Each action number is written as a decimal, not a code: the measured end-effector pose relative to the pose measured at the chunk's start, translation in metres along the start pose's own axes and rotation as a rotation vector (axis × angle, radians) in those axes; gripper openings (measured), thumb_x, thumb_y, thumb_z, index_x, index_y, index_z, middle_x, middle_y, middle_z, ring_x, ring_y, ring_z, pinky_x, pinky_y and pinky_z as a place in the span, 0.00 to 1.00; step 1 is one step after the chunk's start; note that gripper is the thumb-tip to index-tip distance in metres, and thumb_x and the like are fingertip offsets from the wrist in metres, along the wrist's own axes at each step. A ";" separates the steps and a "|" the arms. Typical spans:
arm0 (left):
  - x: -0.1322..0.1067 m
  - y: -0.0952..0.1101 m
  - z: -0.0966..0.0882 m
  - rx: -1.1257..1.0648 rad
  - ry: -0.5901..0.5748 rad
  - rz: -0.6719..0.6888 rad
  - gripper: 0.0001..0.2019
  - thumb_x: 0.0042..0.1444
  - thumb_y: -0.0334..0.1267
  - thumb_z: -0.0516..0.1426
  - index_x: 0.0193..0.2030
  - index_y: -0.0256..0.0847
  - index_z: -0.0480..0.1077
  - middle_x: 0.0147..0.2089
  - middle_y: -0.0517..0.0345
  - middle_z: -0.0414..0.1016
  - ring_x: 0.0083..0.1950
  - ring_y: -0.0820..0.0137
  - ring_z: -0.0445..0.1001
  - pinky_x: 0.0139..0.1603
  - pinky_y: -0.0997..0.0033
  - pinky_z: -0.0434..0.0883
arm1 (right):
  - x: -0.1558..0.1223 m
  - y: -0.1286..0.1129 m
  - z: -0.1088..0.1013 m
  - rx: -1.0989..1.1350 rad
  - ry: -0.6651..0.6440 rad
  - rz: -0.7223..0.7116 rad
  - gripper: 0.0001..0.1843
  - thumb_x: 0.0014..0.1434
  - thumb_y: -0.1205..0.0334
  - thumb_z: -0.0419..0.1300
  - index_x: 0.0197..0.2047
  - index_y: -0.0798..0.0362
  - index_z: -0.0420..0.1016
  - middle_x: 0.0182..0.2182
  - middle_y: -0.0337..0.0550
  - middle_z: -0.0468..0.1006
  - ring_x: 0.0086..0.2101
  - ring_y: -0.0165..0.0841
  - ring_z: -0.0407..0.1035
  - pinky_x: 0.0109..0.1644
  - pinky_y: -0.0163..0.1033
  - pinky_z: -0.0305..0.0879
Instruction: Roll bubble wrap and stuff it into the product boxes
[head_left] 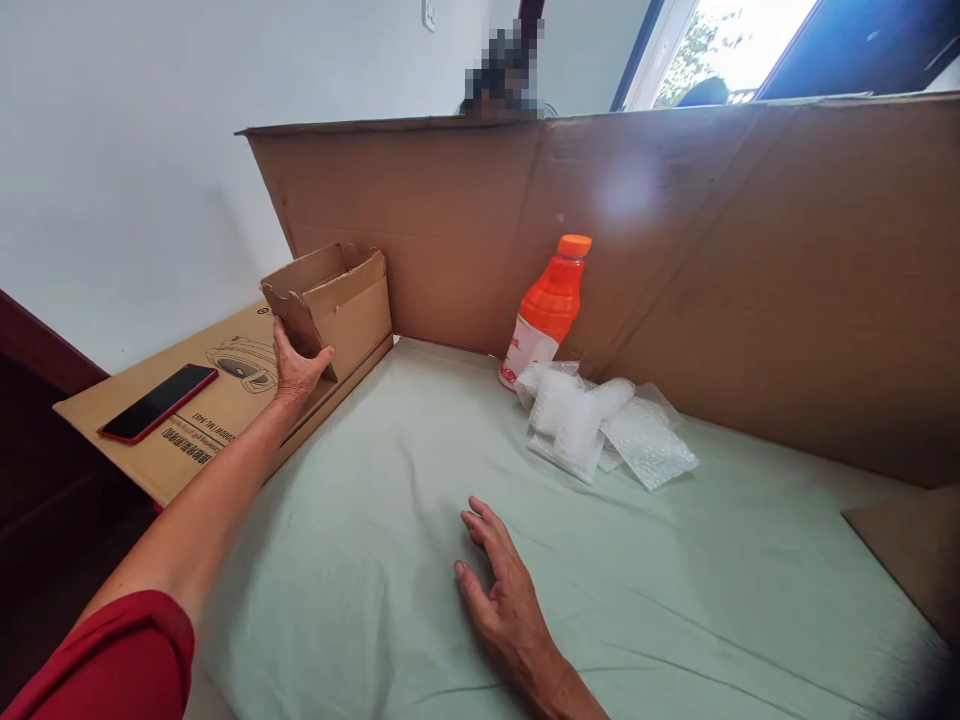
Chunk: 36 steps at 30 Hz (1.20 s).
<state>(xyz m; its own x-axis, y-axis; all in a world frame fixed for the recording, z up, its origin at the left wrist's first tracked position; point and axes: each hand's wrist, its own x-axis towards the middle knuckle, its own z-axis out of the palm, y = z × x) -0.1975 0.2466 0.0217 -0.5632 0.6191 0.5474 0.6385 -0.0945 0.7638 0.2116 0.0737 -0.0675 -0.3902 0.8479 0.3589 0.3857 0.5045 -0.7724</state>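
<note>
My left hand (295, 366) reaches out to the far left and grips the near side of a small open cardboard box (339, 303), which stands on a flat printed carton (217, 395). My right hand (504, 592) lies flat on the pale green sheet (390, 540) near the front, fingers spread, holding nothing. An orange bottle (549, 308) with an orange cap leans against the cardboard wall. In front of it lies a loose heap of bubble wrap (600, 420).
A tall cardboard wall (750, 270) runs along the back and right. A red phone (159, 402) lies on the flat carton at left. Another cardboard piece (911, 545) shows at the right edge. Someone's head shows behind the wall.
</note>
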 end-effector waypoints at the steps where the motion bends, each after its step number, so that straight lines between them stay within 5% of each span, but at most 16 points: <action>1: 0.003 0.001 0.004 0.010 0.013 0.002 0.50 0.46 0.33 0.66 0.72 0.34 0.43 0.76 0.37 0.45 0.78 0.58 0.45 0.78 0.58 0.44 | 0.000 0.000 -0.001 -0.007 0.002 -0.002 0.28 0.64 0.65 0.57 0.67 0.45 0.64 0.69 0.49 0.63 0.66 0.41 0.62 0.68 0.53 0.65; 5: 0.008 0.007 0.011 0.051 0.038 -0.017 0.50 0.46 0.34 0.66 0.73 0.35 0.45 0.75 0.37 0.50 0.76 0.56 0.50 0.77 0.56 0.48 | 0.000 0.001 0.000 -0.029 0.007 -0.017 0.28 0.63 0.66 0.57 0.66 0.46 0.65 0.68 0.49 0.64 0.66 0.41 0.62 0.67 0.52 0.65; 8: -0.015 0.014 0.011 0.102 0.018 -0.043 0.48 0.50 0.36 0.63 0.73 0.32 0.42 0.75 0.32 0.48 0.77 0.50 0.47 0.76 0.47 0.48 | 0.000 0.001 0.001 -0.031 0.012 -0.006 0.28 0.63 0.66 0.56 0.66 0.47 0.66 0.68 0.50 0.65 0.65 0.40 0.62 0.64 0.49 0.69; 12: -0.096 0.027 0.014 0.156 -0.191 0.038 0.42 0.57 0.42 0.58 0.74 0.34 0.45 0.77 0.33 0.41 0.79 0.49 0.41 0.76 0.43 0.48 | 0.002 -0.006 0.003 -0.037 -0.001 -0.017 0.25 0.62 0.67 0.56 0.62 0.49 0.69 0.65 0.51 0.69 0.63 0.39 0.65 0.65 0.49 0.67; 16: -0.181 0.043 0.019 0.185 -0.566 0.179 0.28 0.55 0.46 0.59 0.62 0.42 0.67 0.70 0.42 0.64 0.72 0.52 0.61 0.72 0.47 0.58 | 0.008 -0.023 0.001 -0.147 -0.174 -0.114 0.19 0.61 0.66 0.58 0.55 0.52 0.75 0.59 0.50 0.75 0.62 0.42 0.64 0.67 0.52 0.62; 20: -0.214 0.069 0.035 0.270 -0.731 0.248 0.23 0.61 0.47 0.53 0.59 0.40 0.71 0.66 0.39 0.69 0.71 0.47 0.62 0.71 0.36 0.54 | 0.009 -0.046 0.000 -0.395 -0.382 -0.206 0.24 0.65 0.56 0.58 0.62 0.54 0.70 0.66 0.52 0.68 0.66 0.46 0.58 0.69 0.56 0.54; 25: -0.246 0.122 0.062 0.327 -0.886 0.393 0.27 0.64 0.48 0.52 0.67 0.38 0.64 0.73 0.35 0.59 0.74 0.49 0.57 0.72 0.37 0.51 | -0.043 -0.077 0.007 -0.513 -0.462 -0.411 0.28 0.67 0.50 0.56 0.65 0.57 0.66 0.66 0.55 0.67 0.65 0.45 0.57 0.70 0.54 0.50; 29: -0.302 0.167 0.066 0.287 -1.056 0.575 0.29 0.63 0.52 0.55 0.67 0.43 0.65 0.75 0.40 0.56 0.76 0.48 0.52 0.73 0.37 0.46 | -0.108 -0.097 -0.003 -0.289 -0.456 -0.645 0.14 0.67 0.55 0.56 0.50 0.51 0.76 0.55 0.42 0.79 0.58 0.35 0.68 0.66 0.44 0.58; 31: -0.334 0.188 0.058 0.245 -1.166 0.688 0.30 0.62 0.54 0.57 0.68 0.46 0.65 0.75 0.43 0.57 0.76 0.48 0.51 0.74 0.37 0.45 | -0.123 -0.098 -0.028 -0.126 -0.334 -0.548 0.12 0.67 0.59 0.53 0.42 0.48 0.78 0.45 0.38 0.83 0.50 0.31 0.74 0.60 0.39 0.64; 33: -0.365 0.208 0.045 0.198 -1.278 0.808 0.31 0.61 0.54 0.57 0.69 0.47 0.63 0.75 0.45 0.57 0.77 0.48 0.50 0.75 0.38 0.44 | -0.122 -0.089 -0.069 -0.112 -0.134 -0.259 0.15 0.67 0.62 0.49 0.43 0.47 0.78 0.43 0.39 0.84 0.47 0.30 0.76 0.57 0.38 0.67; 36: -0.402 0.232 0.020 0.087 -1.408 0.979 0.35 0.62 0.58 0.54 0.72 0.46 0.58 0.76 0.43 0.55 0.77 0.46 0.47 0.75 0.35 0.41 | -0.103 -0.054 -0.142 -0.502 0.106 0.256 0.19 0.67 0.64 0.48 0.52 0.47 0.78 0.49 0.42 0.82 0.52 0.33 0.74 0.60 0.42 0.66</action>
<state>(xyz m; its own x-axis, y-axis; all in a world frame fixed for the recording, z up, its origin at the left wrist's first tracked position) 0.1880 -0.0085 -0.0284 0.8529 0.5213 0.0272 0.4889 -0.8160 0.3086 0.3499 -0.0181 0.0120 -0.1557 0.9520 0.2637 0.8167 0.2742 -0.5078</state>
